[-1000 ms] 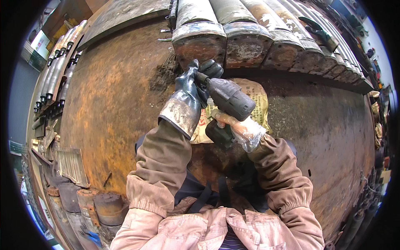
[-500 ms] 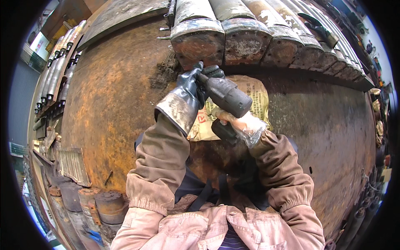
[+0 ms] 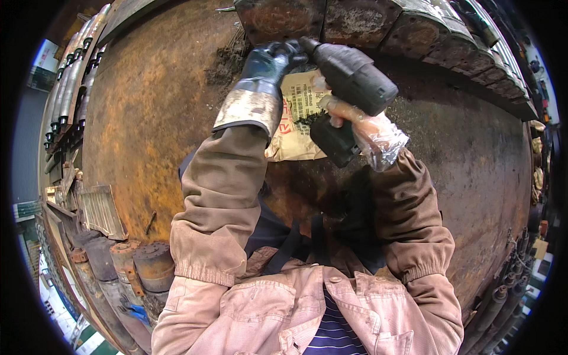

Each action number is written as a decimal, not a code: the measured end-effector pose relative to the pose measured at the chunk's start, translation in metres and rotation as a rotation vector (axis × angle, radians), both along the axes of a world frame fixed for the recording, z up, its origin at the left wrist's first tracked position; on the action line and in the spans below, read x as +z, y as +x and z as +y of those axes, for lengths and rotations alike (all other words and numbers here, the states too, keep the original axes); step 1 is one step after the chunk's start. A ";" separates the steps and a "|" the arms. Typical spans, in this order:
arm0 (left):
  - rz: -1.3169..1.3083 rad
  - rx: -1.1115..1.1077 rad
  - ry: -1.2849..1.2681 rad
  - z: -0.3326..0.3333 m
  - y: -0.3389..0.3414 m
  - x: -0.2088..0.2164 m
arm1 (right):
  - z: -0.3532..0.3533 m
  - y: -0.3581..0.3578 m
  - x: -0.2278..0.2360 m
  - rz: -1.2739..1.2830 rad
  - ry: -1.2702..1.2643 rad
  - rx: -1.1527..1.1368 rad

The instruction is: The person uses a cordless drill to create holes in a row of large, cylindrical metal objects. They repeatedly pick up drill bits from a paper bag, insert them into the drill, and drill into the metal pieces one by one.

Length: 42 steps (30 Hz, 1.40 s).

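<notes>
In my right hand [image 3: 376,133], covered by a thin clear plastic glove, is a dark cordless impact wrench [image 3: 358,77]. My fingers wrap its grip, and its battery base hangs below. The tool's nose points up and left, close beside my left hand [image 3: 277,59]. That hand wears a black rubber glove with a stained pale cuff. Its fingers are bunched at the lower edge of a rusty square end block [image 3: 283,21]; what they pinch, if anything, is hidden. A printed paper sack [image 3: 299,109] lies beneath both hands, with dark crumbs on it.
More end blocks [image 3: 361,22] of long cylinders line the far side toward the right. Dark greasy debris [image 3: 226,66] lies left of my left hand on the rusty steel table [image 3: 148,118]. Round rusty parts [image 3: 155,263] stand lower left, and metal rods [image 3: 74,97] are stacked far left.
The view has shifted, so the blocks sit higher in it. The wrench's nose has come out of my left hand's fingers and is now just right of them. More of the sack shows.
</notes>
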<state>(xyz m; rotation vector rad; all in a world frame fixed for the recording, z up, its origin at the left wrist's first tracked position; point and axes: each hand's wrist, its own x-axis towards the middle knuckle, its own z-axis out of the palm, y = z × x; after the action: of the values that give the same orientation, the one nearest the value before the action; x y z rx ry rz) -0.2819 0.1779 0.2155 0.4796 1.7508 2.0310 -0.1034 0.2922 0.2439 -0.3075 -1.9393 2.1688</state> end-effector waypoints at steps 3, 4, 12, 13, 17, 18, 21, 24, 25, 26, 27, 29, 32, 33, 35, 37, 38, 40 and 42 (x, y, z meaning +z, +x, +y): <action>0.449 0.003 -0.498 -0.006 -0.030 -0.033 | -0.006 -0.004 0.008 0.019 -0.083 -0.062; 0.362 -0.004 -0.338 -0.012 -0.046 -0.050 | -0.003 -0.009 0.005 -0.015 -0.097 -0.040; -0.005 0.327 0.151 -0.030 -0.038 0.030 | 0.003 -0.011 0.015 0.028 -0.056 -0.082; -0.093 0.304 0.304 -0.035 -0.035 0.034 | -0.003 -0.015 0.013 0.040 -0.075 -0.095; -0.173 0.340 0.449 -0.064 -0.041 0.039 | -0.020 -0.035 0.000 0.019 -0.017 -0.036; -0.163 0.345 0.461 -0.067 -0.041 0.040 | -0.020 -0.040 -0.005 -0.007 0.048 -0.031; -0.190 0.350 0.480 -0.081 -0.042 0.045 | -0.035 -0.063 -0.008 0.001 0.093 -0.012; -0.238 0.332 0.520 -0.078 -0.041 0.035 | -0.044 -0.080 -0.011 0.041 -0.037 -0.062; -0.219 0.356 0.499 -0.088 -0.041 0.044 | -0.057 -0.089 -0.007 0.061 -0.097 -0.059; -0.198 0.371 0.501 -0.097 -0.043 0.050 | -0.069 -0.097 -0.003 0.077 -0.156 -0.057; -0.200 0.386 0.512 -0.098 -0.044 0.049 | -0.070 -0.101 -0.005 0.062 -0.190 -0.044; -0.188 0.417 0.536 -0.099 -0.043 0.047 | -0.071 -0.107 -0.007 0.048 -0.217 -0.028; -0.208 0.399 0.573 -0.103 -0.050 0.043 | -0.078 -0.109 -0.004 0.027 -0.126 -0.082; -0.215 0.391 0.574 -0.103 -0.051 0.044 | -0.078 -0.111 -0.008 0.077 -0.181 -0.081; -0.205 0.385 0.572 -0.101 -0.050 0.044 | -0.077 -0.114 -0.014 0.136 -0.245 -0.083; -0.193 0.381 0.561 -0.104 -0.049 0.045 | -0.081 -0.116 -0.016 0.137 -0.210 -0.092; -0.197 0.383 0.567 -0.105 -0.049 0.045 | -0.083 -0.116 -0.018 0.138 -0.176 -0.104; -0.199 0.380 0.573 -0.104 -0.048 0.047 | -0.078 -0.129 -0.042 0.126 0.120 -0.201; -0.205 0.404 0.566 -0.105 -0.048 0.047 | -0.081 -0.131 -0.046 0.167 0.712 -0.382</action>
<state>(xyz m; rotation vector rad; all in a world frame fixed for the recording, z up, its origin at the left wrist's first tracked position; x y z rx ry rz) -0.3299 0.0726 0.2625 0.0630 1.2048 2.7596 -0.2344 0.2114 0.1980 -0.3168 -2.1774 1.1423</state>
